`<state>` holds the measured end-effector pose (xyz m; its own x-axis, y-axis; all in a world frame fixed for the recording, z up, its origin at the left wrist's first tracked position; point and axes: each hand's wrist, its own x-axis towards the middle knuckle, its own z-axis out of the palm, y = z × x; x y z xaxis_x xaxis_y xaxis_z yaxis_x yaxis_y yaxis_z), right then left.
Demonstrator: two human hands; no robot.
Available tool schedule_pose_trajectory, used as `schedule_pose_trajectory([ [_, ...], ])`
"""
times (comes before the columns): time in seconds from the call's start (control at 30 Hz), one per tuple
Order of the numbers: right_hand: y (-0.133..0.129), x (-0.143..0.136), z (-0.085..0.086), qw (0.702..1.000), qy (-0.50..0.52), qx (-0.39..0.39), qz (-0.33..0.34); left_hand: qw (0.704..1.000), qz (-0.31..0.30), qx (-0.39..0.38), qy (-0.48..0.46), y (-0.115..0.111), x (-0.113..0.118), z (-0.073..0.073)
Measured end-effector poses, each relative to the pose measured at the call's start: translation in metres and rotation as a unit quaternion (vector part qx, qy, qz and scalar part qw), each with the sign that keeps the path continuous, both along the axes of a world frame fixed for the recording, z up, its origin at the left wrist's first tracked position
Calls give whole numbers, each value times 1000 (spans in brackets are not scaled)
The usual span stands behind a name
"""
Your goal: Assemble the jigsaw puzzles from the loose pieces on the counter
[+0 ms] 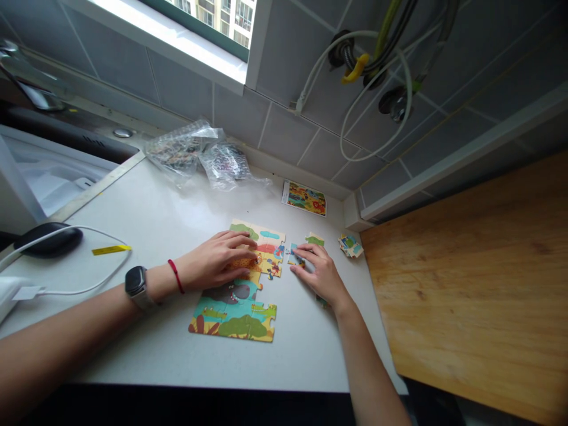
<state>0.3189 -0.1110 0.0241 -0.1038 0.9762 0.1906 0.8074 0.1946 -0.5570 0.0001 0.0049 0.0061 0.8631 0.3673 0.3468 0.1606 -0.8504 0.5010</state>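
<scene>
You get daylight from the window [224,16], glare on its white sill [208,62] and the plastic bags [226,167], a dim upper right and stretched edges

White countertop [155,349] carries a partly joined jigsaw [242,325] at centre, loose puzzle pieces [315,239] just right of it, a small pile of pieces [350,246] near the right edge, a picture card [305,197] and clear plastic bags [226,164] toward the wall, and, at left, a yellow strip [110,250] and white cable [89,291].
</scene>
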Motion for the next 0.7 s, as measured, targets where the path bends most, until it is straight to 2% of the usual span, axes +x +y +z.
schedule_pose_trajectory([
  [0.33,13,-2,-10,997,35,64,-18,1000,2,-12,-6,0,1,0],
  [0.53,17,-4,-13,996,49,70,-22,1000,1,-12,4,0,1,2],
  [0.7,19,-6,-13,999,19,47,3,1000,0,-9,-3,0,0,1],
])
